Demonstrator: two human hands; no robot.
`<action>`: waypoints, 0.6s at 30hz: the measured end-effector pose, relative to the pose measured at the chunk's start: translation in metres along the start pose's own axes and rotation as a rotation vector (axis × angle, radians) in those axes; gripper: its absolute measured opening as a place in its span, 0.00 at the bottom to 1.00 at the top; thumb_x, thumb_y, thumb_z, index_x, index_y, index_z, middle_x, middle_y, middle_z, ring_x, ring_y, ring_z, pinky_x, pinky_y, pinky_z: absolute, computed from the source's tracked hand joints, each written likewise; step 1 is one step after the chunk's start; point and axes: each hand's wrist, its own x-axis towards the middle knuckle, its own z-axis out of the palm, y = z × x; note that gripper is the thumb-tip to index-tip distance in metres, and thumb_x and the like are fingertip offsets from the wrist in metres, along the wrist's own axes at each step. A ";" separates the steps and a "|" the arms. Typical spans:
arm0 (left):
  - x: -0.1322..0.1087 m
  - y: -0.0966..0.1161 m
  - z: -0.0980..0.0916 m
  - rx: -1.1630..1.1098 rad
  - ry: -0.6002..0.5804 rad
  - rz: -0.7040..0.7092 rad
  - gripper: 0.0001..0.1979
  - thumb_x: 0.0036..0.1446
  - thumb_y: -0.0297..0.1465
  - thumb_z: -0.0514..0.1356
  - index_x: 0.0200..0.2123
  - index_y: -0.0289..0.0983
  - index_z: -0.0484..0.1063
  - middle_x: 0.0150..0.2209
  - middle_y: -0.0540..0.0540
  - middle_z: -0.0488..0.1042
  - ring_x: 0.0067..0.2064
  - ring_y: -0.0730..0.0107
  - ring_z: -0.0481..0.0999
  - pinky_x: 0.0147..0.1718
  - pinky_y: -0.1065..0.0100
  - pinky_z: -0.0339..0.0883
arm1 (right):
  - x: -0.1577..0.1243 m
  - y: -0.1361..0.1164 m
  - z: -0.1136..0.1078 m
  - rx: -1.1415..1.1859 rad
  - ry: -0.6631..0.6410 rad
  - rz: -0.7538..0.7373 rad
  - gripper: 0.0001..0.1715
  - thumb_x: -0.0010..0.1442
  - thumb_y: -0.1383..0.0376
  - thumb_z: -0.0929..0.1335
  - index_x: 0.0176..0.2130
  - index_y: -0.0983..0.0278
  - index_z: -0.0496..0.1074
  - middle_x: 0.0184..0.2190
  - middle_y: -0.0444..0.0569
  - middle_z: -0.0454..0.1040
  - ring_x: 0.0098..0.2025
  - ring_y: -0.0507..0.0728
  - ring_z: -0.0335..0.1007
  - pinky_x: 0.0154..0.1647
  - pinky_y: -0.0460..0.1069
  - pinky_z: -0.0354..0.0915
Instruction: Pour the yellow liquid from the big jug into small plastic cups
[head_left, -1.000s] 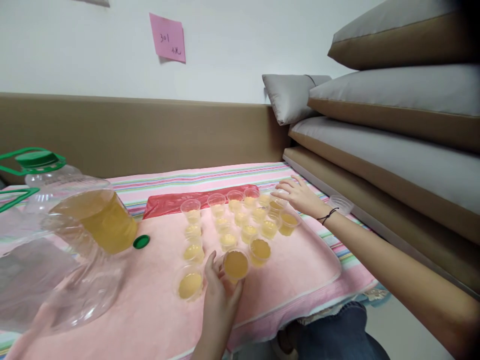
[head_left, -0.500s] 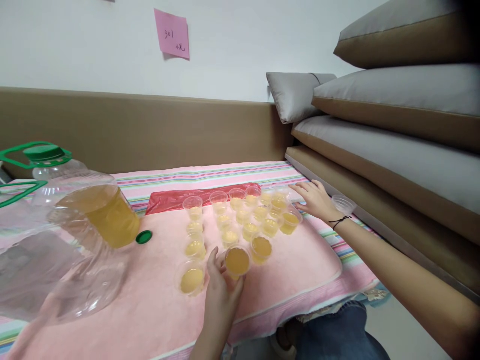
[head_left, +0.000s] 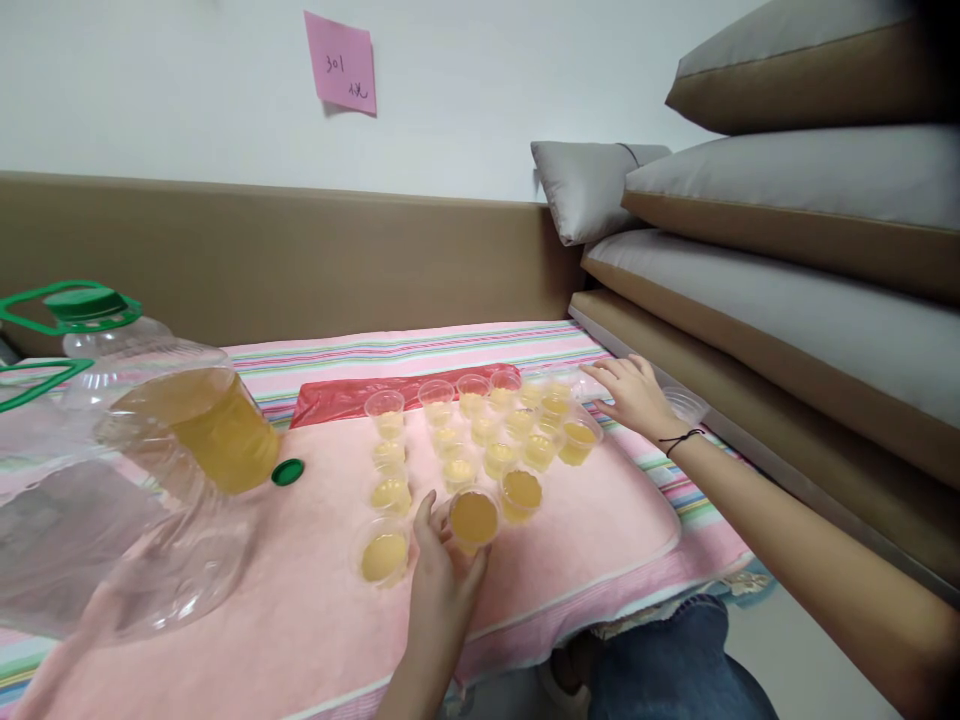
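My left hand is wrapped round a clear plastic cup of amber liquid at the front of the group. Just right of it stands another filled cup. Several more cups of yellow liquid stand in rows behind and to the left, among them a front-left cup. My right hand is beyond the right end of the rows, fingers spread, close to a clear plastic item whose shape is hard to make out. Whether the fingers touch it cannot be seen.
Large clear jugs with green handles stand at left, one holding amber liquid. A green cap lies on the pink cloth. Red plastic lies behind the cups. Empty clear cups are by the stacked cushions.
Both hands keep nearly the same places. The view has shifted very slightly, and the fingers of my right hand have moved a little.
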 end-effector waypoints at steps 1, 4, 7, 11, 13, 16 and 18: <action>0.000 0.000 0.000 0.002 -0.003 0.000 0.38 0.53 0.36 0.61 0.62 0.40 0.45 0.56 0.35 0.70 0.54 0.55 0.74 0.53 0.49 0.67 | 0.002 -0.001 -0.002 -0.005 0.004 0.003 0.32 0.57 0.67 0.66 0.60 0.59 0.63 0.52 0.57 0.73 0.51 0.68 0.66 0.57 0.67 0.51; 0.000 -0.001 0.000 0.007 -0.005 -0.005 0.37 0.54 0.36 0.60 0.62 0.40 0.44 0.56 0.35 0.69 0.55 0.55 0.74 0.53 0.49 0.67 | 0.009 -0.005 -0.011 -0.023 0.025 -0.006 0.31 0.57 0.70 0.65 0.59 0.58 0.65 0.52 0.56 0.72 0.53 0.67 0.65 0.60 0.68 0.48; 0.000 0.000 0.000 0.012 -0.015 0.005 0.37 0.54 0.36 0.60 0.62 0.39 0.43 0.57 0.34 0.68 0.57 0.55 0.72 0.55 0.49 0.65 | 0.020 -0.012 -0.022 -0.033 0.105 0.013 0.31 0.56 0.73 0.64 0.58 0.57 0.66 0.52 0.55 0.72 0.55 0.66 0.64 0.62 0.68 0.46; 0.000 0.002 0.000 0.018 -0.018 0.004 0.37 0.54 0.37 0.60 0.62 0.39 0.43 0.57 0.33 0.68 0.57 0.54 0.72 0.55 0.48 0.65 | 0.031 -0.022 -0.025 -0.020 0.139 -0.003 0.34 0.54 0.76 0.63 0.58 0.55 0.67 0.51 0.52 0.73 0.55 0.65 0.63 0.62 0.69 0.45; 0.001 0.002 0.000 0.026 -0.018 0.006 0.37 0.55 0.37 0.59 0.62 0.38 0.43 0.57 0.32 0.68 0.57 0.54 0.72 0.55 0.48 0.65 | 0.034 -0.026 -0.022 -0.032 0.063 -0.118 0.35 0.54 0.78 0.62 0.56 0.53 0.68 0.49 0.50 0.75 0.54 0.64 0.64 0.63 0.68 0.45; 0.001 0.002 -0.001 0.043 -0.034 0.010 0.37 0.55 0.37 0.59 0.62 0.37 0.41 0.56 0.31 0.68 0.57 0.55 0.72 0.55 0.48 0.65 | 0.035 -0.029 -0.017 -0.085 0.025 -0.171 0.34 0.55 0.80 0.60 0.56 0.56 0.69 0.49 0.51 0.75 0.54 0.63 0.64 0.63 0.67 0.46; 0.002 0.000 -0.001 0.054 -0.048 0.016 0.37 0.56 0.37 0.59 0.62 0.37 0.41 0.57 0.31 0.67 0.57 0.55 0.72 0.56 0.48 0.64 | 0.035 -0.030 -0.015 -0.111 0.021 -0.170 0.33 0.55 0.80 0.60 0.55 0.58 0.69 0.50 0.53 0.75 0.54 0.64 0.63 0.63 0.67 0.46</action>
